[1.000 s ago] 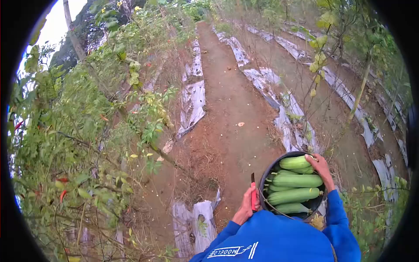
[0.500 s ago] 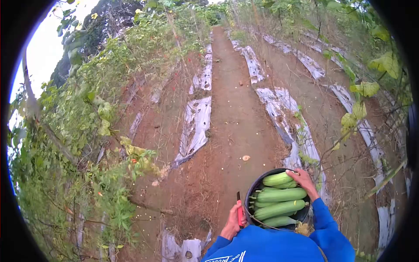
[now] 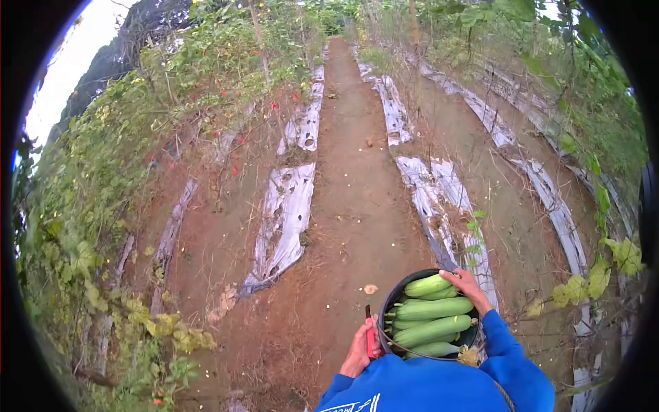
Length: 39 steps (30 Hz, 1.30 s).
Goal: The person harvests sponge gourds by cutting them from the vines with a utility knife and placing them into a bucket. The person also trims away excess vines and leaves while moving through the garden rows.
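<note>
At the bottom centre of the frame, a black bucket (image 3: 388, 310) is held close against the person's chest, above the blue sleeves (image 3: 511, 347). It is filled with long green gourds (image 3: 432, 309) that lie side by side across it, stalk ends toward the left, and the topmost one rests against the far rim.

The right hand (image 3: 471, 287) sits on the upper right rim of the bucket. Its fingers (image 3: 456, 277) are pressed together and hooked over the edge beside the end of the top gourd; whether they touch that gourd cannot be told.

The left hand (image 3: 357, 351) is just left of the bucket, its fingers wrapped tight around the red handle of a knife (image 3: 371, 335). The dark blade points up the frame and stands close beside the bucket wall.

A red-brown dirt path (image 3: 350, 172) runs up the middle of the frame from the bucket. A single pale fallen leaf (image 3: 371, 289) lies on it just above the knife tip. Strips of silvery plastic mulch (image 3: 285, 220) flank the path on both sides. Tangled green vines (image 3: 89, 206) with a few red spots fill the left edge, and leafy growth lines the right edge.
</note>
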Each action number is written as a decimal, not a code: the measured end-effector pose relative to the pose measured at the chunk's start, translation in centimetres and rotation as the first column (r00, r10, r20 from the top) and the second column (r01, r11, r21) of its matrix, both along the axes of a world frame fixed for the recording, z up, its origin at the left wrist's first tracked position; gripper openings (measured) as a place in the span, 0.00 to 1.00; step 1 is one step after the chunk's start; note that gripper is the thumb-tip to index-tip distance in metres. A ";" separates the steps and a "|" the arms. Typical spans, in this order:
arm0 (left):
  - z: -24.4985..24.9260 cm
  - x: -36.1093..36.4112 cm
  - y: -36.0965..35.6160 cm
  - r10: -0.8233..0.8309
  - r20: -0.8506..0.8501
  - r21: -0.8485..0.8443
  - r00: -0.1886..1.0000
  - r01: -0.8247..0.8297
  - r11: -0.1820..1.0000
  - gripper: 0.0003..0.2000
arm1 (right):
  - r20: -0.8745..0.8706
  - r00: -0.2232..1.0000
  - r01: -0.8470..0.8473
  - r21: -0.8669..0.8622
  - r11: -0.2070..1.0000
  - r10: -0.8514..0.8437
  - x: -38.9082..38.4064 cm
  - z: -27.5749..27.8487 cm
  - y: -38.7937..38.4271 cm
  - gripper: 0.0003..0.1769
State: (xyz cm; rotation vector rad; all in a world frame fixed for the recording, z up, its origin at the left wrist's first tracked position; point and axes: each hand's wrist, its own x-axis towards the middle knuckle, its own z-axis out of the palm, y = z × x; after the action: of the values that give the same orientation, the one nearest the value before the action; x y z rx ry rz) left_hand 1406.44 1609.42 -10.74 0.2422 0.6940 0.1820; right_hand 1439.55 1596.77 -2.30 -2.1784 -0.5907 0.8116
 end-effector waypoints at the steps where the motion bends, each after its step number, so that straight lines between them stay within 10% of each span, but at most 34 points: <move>1: 0.1 2.9 3.2 -0.024 0.027 0.017 0.999 0.023 1.000 0.17 | 0.027 0.999 0.023 0.017 1.000 -0.024 2.4 0.5 2.2 0.45; 9: 5.1 16.9 20.2 -0.146 0.028 0.180 0.989 0.139 0.974 0.16 | 0.153 0.947 0.265 0.124 0.956 -0.283 12.3 6.3 13.6 0.45; 31: 3.4 50.4 56.7 -0.077 -0.057 0.188 0.995 0.087 0.978 0.16 | -0.138 0.990 0.045 0.100 0.994 -0.031 49.7 3.5 54.8 0.44; 39: -0.5 62.4 71.8 -0.059 0.004 0.047 0.998 0.058 0.997 0.15 | 0.003 1.000 -0.010 -0.056 0.998 0.010 60.7 2.0 70.7 0.42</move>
State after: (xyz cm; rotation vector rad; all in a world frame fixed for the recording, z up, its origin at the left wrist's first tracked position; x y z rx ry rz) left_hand 1468.87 1681.19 -11.21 0.3065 0.6770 0.1431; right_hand 1500.22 1667.47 -0.33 -2.2295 -0.5878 0.8387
